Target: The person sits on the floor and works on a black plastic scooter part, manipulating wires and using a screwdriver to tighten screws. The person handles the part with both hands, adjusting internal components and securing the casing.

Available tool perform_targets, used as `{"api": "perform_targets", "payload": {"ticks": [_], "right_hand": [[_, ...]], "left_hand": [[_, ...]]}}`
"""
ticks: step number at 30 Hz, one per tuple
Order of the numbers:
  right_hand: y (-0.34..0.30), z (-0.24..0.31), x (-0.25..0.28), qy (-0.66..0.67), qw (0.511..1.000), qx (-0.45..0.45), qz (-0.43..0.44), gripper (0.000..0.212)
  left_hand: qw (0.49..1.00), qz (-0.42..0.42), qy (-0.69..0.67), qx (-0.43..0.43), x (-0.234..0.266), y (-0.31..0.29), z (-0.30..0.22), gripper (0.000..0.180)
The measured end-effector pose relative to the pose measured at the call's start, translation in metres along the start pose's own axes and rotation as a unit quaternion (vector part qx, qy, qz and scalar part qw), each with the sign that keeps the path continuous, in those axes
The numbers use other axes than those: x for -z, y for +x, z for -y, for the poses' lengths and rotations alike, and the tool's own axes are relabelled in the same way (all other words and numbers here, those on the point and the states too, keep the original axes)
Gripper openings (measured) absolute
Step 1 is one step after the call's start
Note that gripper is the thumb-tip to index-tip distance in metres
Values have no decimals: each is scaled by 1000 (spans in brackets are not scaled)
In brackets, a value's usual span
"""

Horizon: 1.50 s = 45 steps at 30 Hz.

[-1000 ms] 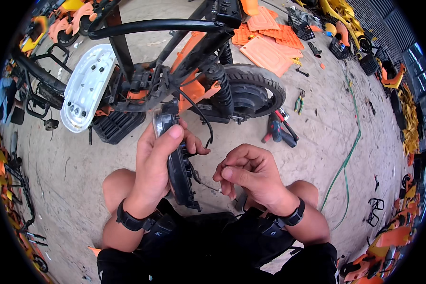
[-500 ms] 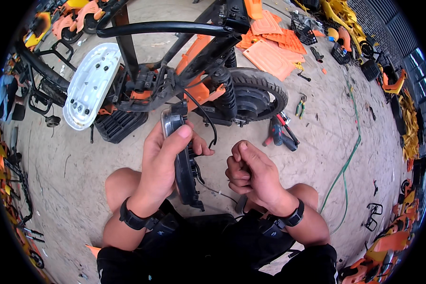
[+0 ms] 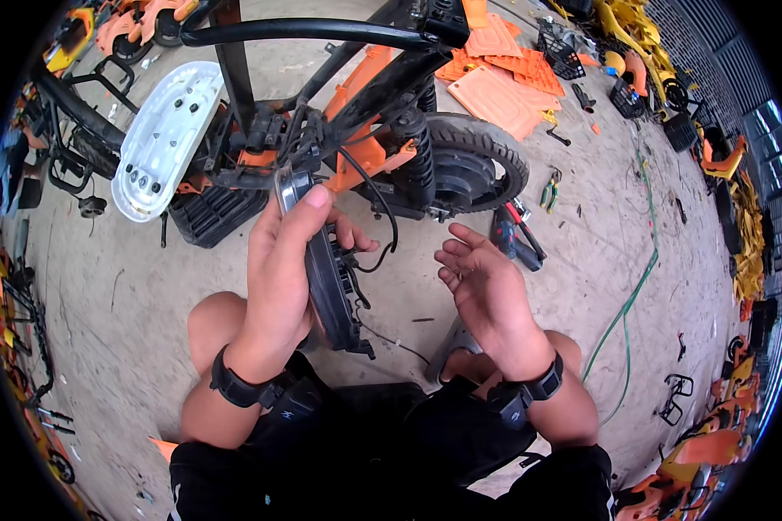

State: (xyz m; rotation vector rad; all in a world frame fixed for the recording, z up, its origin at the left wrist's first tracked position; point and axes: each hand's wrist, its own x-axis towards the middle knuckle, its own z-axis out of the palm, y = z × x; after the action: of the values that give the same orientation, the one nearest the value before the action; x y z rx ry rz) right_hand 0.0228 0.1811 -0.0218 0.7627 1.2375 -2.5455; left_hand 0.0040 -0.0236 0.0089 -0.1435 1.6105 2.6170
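My left hand [image 3: 276, 265] grips a long black light unit [image 3: 326, 291] with a clear lens along its edge, the thumb pressed over its upper part. A black cable [image 3: 394, 226] loops beside the unit, and thinner wires hang from its side. Over to the right, my right hand [image 3: 493, 291] is raised with its fingers apart and nothing in it. Beyond both hands stands a stripped vehicle frame [image 3: 321, 31] of black tubes, with a rear wheel [image 3: 500, 156] and an orange part [image 3: 369, 165] on it.
A white oval plate [image 3: 167, 143] sits on the frame's left. Pliers [image 3: 550, 193] and a red-handled tool [image 3: 521, 230] lie on the concrete by the wheel. A green hose [image 3: 639, 286] runs along the right. Orange panels [image 3: 495, 100] are piled farther back.
My right hand has opened from a closed pinch and moved slightly up and right. My left hand and the light unit have shifted a little up and left in the view.
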Motion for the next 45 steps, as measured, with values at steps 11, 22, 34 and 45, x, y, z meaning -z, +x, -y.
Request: {"api": "perform_targets", "payload": {"ticks": [11, 22, 34, 45], "right_hand": [[6, -3, 6, 95, 993, -52, 36, 53], [-3, -7, -2, 63, 993, -83, 47, 59], [-7, -14, -5, 67, 993, -81, 47, 47], [-5, -30, 1, 28, 996, -47, 76, 40]], "left_hand": [[991, -31, -101, 86, 1, 4, 2, 37], [973, -17, -137, 182, -1, 4, -2, 46], [962, 19, -179, 205, 5, 8, -2, 42], [945, 4, -228, 234, 10, 8, 7, 41]]}}
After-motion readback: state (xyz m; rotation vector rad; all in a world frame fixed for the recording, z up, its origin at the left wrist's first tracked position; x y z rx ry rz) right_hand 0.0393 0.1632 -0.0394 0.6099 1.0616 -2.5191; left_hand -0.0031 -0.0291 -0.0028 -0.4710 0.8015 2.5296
